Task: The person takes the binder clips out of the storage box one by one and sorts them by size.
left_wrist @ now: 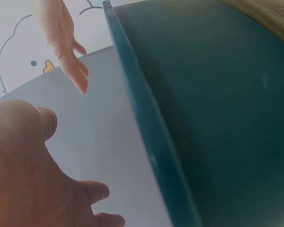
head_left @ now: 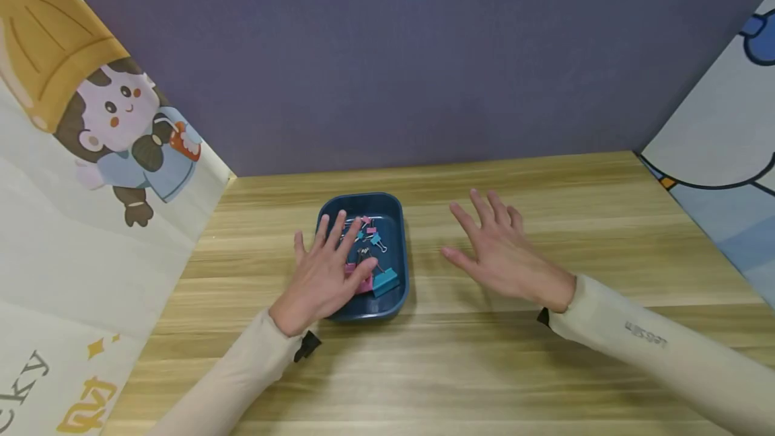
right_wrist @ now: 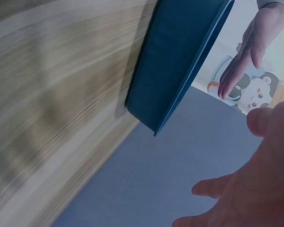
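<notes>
Blue plastic tray (head_left: 396,274) sits at frame centre on the wooden table (head_left: 545,369), keeping pink and teal binder clips (head_left: 381,280) together. My left hand (head_left: 323,274) hovers over its near-left edge, fingers spread, gripping nothing, hiding some clips. My right hand (head_left: 505,254) hangs open right of it. Wrist views show no clips.

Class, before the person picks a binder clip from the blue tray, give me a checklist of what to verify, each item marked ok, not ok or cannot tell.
1. Blue tray sits flat on the wooden table: ok.
2. Binder clips lie inside the tray: ok.
3. Left hand is over the tray, fingers spread, holding nothing: ok.
4. Right hand is free, open beside the tray: ok.
5. Left fingers touching the clips: cannot tell.
6. Clips untangled from one another: cannot tell.
</notes>
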### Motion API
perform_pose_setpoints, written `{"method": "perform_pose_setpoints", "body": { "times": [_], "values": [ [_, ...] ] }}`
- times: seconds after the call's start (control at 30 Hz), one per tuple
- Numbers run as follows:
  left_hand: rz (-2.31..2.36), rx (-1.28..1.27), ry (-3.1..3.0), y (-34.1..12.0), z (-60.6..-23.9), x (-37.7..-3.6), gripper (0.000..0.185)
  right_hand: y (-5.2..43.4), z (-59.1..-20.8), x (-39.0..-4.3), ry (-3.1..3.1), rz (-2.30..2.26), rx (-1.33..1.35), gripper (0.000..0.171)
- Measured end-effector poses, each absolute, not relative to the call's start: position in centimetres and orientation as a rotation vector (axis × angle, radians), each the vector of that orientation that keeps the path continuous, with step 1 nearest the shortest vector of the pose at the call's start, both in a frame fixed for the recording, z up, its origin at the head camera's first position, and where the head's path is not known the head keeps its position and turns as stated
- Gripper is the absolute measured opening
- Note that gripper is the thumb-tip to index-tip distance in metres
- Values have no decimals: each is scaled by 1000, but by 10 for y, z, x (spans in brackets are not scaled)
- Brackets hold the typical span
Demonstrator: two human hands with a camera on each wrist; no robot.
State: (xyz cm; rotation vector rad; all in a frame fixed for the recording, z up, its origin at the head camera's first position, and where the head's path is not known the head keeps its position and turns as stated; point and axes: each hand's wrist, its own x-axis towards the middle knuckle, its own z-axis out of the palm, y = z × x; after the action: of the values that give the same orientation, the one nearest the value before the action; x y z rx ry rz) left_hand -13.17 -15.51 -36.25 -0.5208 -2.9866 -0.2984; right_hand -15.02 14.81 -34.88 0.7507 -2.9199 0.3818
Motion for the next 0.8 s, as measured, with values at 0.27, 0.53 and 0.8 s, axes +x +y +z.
{"method": "perform_pose_setpoints", "body": {
  "times": [0.27, 0.53, 0.8],
  "values": [
    [-283, -504, -2989, -158, -361, -133, 80, 138, -345, -157, -2895, 385, 760, 78],
    [-304, -499, -2996, -161, -359, -135, 80, 126, -341, -164, -2919, 375, 779, 77],
    [-381, -513, -2908, -166, -358, -140, 72, 107, -339, -174, -2932, 380, 830, 76]
  ]
}}
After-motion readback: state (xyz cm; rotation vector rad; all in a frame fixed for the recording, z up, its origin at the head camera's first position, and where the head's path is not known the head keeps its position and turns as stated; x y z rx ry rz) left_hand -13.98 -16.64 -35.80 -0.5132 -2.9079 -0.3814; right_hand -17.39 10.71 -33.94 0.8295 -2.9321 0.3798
